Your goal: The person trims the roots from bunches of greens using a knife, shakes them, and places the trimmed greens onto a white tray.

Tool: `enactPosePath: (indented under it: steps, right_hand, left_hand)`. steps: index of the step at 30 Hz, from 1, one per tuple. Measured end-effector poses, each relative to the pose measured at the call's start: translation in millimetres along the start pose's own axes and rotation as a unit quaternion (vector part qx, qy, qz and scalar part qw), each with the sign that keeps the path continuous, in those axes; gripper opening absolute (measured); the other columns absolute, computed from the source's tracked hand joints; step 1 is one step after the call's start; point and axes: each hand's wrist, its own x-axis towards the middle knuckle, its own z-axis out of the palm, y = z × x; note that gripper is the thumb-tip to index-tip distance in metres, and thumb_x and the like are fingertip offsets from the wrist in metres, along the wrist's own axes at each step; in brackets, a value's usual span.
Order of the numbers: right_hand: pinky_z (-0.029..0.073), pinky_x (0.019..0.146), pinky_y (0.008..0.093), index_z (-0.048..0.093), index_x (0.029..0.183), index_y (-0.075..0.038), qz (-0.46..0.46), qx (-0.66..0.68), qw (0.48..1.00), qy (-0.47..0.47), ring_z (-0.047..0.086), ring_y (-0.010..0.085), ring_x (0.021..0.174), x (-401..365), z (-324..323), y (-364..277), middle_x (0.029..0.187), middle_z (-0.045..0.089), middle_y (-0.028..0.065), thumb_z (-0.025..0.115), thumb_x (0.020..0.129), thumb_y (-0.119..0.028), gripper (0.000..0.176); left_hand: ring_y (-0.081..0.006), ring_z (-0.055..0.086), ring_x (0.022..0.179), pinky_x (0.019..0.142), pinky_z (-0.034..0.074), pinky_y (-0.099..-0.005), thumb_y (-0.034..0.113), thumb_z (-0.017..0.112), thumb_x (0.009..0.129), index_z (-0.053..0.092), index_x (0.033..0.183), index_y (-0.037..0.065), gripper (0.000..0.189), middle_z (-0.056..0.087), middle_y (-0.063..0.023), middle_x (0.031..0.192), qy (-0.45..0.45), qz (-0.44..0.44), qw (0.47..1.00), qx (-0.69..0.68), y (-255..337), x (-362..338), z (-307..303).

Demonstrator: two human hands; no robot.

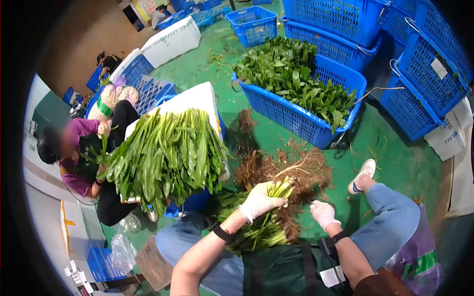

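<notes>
The work area is a green-painted floor (395,163) in a storage hall, with the person seated low and both knees spread to either side.

1. The bunch of greens (264,228) lies in front of the person's lap, between the knees and above the floor. The pale cut stem ends point up and away, and the leaves hang down toward the green apron (276,271).
2. The left hand (259,200), in a white glove, grips the bunch just below the stem ends. Its fingers are wrapped fully round the stems.
3. The right hand (323,213), also in a white glove, is just beside the bunch and apart from it. Its fingers are half curled, and whether they have hold of anything cannot be told.
4. A pile of brown roots (306,170) lies on the floor directly beyond both hands.
5. To the left of the roots, a large heap of trimmed greens (168,153) rests on a white foam box (197,96).
6. Farther out on the floor, a blue crate (296,118) holds loose leafy greens (291,74). Stacked blue crates (340,19) stand behind it.
7. A second person in a purple top (81,148) crouches at the left, touching the heap.
</notes>
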Motion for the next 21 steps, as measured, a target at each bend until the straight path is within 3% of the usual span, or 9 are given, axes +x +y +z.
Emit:
enactPosePath:
  steps: [1,3,5,7,9,13,17,19,21]
  right_hand:
    - [0.05,0.065,0.0437,0.061,0.09,-0.013,0.064,0.032,0.997,0.033,0.065,0.0344,0.078,2,-4,-5,0.08,0.067,0.0146,0.046,0.094,-0.019,0.017]
    - [0.049,0.064,0.0408,0.062,0.088,-0.011,-0.024,0.233,0.956,0.174,0.066,0.0319,0.074,4,-37,-25,0.076,0.065,0.0156,0.046,0.096,-0.023,0.022]
    - [0.049,0.068,0.0326,0.065,0.099,-0.004,-0.003,0.402,0.907,0.128,0.063,0.0189,0.074,-5,-87,-54,0.079,0.065,0.0084,0.055,0.095,-0.021,0.02]
    - [0.049,0.076,0.0296,0.066,0.108,-0.004,-0.093,0.425,0.879,0.196,0.063,0.0176,0.082,-6,-99,-73,0.088,0.067,0.008,0.06,0.091,-0.018,0.022]
    - [0.049,0.082,0.0287,0.066,0.114,-0.005,-0.138,0.422,0.887,0.124,0.064,0.0183,0.087,-11,-114,-88,0.093,0.068,0.0098,0.065,0.088,-0.014,0.028]
    - [0.049,0.074,0.0262,0.065,0.098,-0.001,-0.055,0.565,0.823,0.002,0.062,0.0113,0.081,5,-86,-81,0.09,0.068,0.0047,0.068,0.085,-0.014,0.019]
    - [0.048,0.072,0.0257,0.062,0.096,-0.006,0.063,0.672,0.737,0.022,0.059,0.0107,0.074,-8,-90,-88,0.086,0.063,-0.001,0.063,0.088,-0.008,0.008]
    - [0.048,0.073,0.0251,0.061,0.101,-0.005,0.069,0.668,0.74,0.016,0.058,0.0106,0.075,-6,-89,-88,0.084,0.06,-0.0014,0.062,0.089,-0.008,0.013]
    - [0.048,0.072,0.0268,0.059,0.107,-0.004,-0.018,0.637,0.757,0.148,0.06,0.01,0.08,1,-85,-90,0.088,0.064,-0.0008,0.064,0.087,-0.007,0.021]
  left_hand:
    - [-0.0079,0.062,0.082,0.077,0.051,-0.0245,0.008,0.076,0.074,0.066,0.105,0.003,0.033,0.07,-0.0005,0.091,0.037,0.03,0.998,0.029,0,-1,-2]
    - [-0.0072,0.061,0.086,0.08,0.05,-0.0248,0.009,0.079,0.073,0.065,0.111,0.004,0.04,0.069,0.0001,0.098,0.016,-0.028,0.994,0.108,-12,1,-8]
    - [-0.0067,0.059,0.082,0.073,0.052,-0.025,0.001,0.075,0.078,0.063,0.108,0.004,0.033,0.065,0.0025,0.091,-0.024,-0.06,0.998,-0.007,-9,-3,1]
    - [-0.0065,0.059,0.082,0.074,0.051,-0.0253,0.0,0.077,0.075,0.063,0.108,0.003,0.036,0.066,0.0035,0.091,-0.08,-0.085,0.992,-0.039,-11,-3,5]
    - [-0.0059,0.059,0.084,0.077,0.051,-0.0259,-0.001,0.076,0.073,0.064,0.108,0.002,0.036,0.066,0.0049,0.092,-0.111,-0.038,0.991,0.056,-25,1,12]
    - [-0.0043,0.059,0.09,0.086,0.049,-0.024,0.003,0.08,0.067,0.067,0.111,0.005,0.046,0.07,0.0022,0.104,-0.122,-0.068,0.973,0.186,-35,1,18]
    - [-0.0042,0.06,0.089,0.086,0.049,-0.0242,0.007,0.081,0.067,0.068,0.11,0.005,0.045,0.071,0.0031,0.1,-0.107,-0.076,0.968,0.212,-35,3,15]
    - [-0.0035,0.06,0.087,0.085,0.049,-0.0242,0.01,0.082,0.067,0.069,0.108,0.006,0.043,0.071,0.0045,0.097,-0.086,-0.093,0.959,0.252,-33,4,17]
    - [-0.0087,0.062,0.083,0.081,0.05,-0.0264,0.016,0.08,0.067,0.069,0.106,0.008,0.041,0.071,0.0,0.092,-0.053,-0.103,0.951,0.285,-30,4,18]
